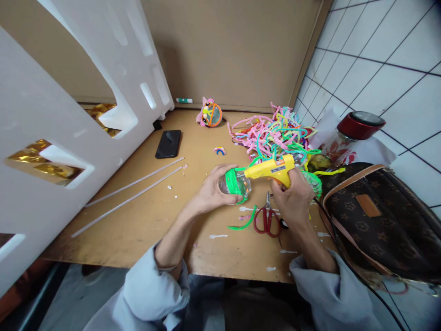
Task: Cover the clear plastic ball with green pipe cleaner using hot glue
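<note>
My left hand [215, 191] is closed around a small clear ball wrapped with green pipe cleaner [236, 184], held just above the wooden table [148, 216]. My right hand [292, 197] grips the handle of a yellow hot glue gun [272, 169], whose nozzle points left and touches the green-wrapped ball. A loose green pipe cleaner piece [245, 223] and red-handled scissors [267, 219] lie on the table just below my hands.
A heap of coloured pipe cleaners [275, 131] lies behind the glue gun. A brown patterned bag [379, 216] and a red-lidded jar [354, 133] sit at right. A black phone [168, 143], two glue sticks [138, 186], a finished decorated ball [210, 114] and white foam packing [51, 119] lie left.
</note>
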A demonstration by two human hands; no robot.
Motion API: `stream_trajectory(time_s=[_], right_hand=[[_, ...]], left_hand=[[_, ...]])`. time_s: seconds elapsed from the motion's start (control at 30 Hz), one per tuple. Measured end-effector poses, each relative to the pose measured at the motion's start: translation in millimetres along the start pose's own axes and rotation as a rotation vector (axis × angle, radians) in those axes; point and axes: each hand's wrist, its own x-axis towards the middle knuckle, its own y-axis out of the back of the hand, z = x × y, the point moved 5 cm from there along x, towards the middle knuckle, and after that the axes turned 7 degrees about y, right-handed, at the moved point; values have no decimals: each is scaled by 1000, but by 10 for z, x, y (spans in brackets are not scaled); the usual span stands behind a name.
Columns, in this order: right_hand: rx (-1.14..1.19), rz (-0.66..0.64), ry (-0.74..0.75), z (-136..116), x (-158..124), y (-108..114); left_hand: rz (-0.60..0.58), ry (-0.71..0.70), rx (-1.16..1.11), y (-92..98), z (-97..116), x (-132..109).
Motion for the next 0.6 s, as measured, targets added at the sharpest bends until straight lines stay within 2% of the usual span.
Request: stream_trajectory(time_s=[0.47, 0.6], right_hand=[[22, 26, 16, -24, 7, -1], [24, 12, -55, 8, 10, -33]], left_hand=[[-11, -8, 15, 1, 20, -7], [-11, -5, 0, -2, 20, -5]])
